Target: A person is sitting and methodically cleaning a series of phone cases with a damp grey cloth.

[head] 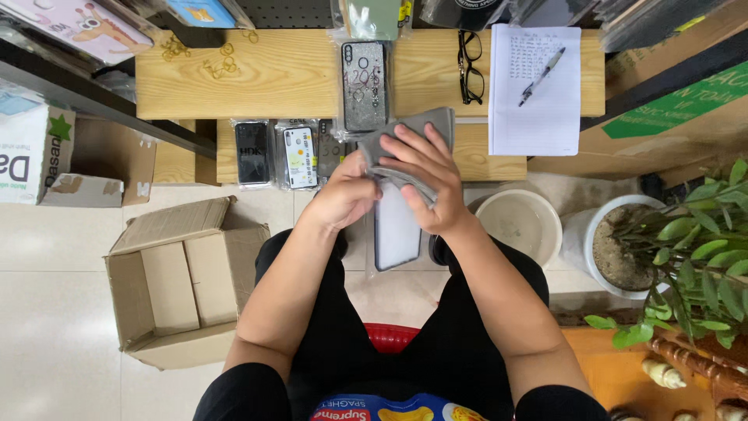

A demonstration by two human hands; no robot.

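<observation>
My left hand (343, 195) and my right hand (427, 178) meet over my lap, in front of a low wooden bench (288, 74). Both grip a grey cloth (425, 125) that is pressed on the top end of a clear phone case with a dark rim (396, 234). My right hand's fingers spread over the cloth; my left hand pinches the cloth and the case's upper left corner. The case hangs down between my knees. On the bench lie a patterned phone case in a clear bag (364, 86) and several more bagged cases (300, 156).
Black glasses (470, 66), a written paper sheet (538, 101) and a pen (541, 76) lie on the bench's right part. An open cardboard box (175, 284) stands on the floor at left. A white bucket (520, 224) and a potted plant (686, 249) stand at right.
</observation>
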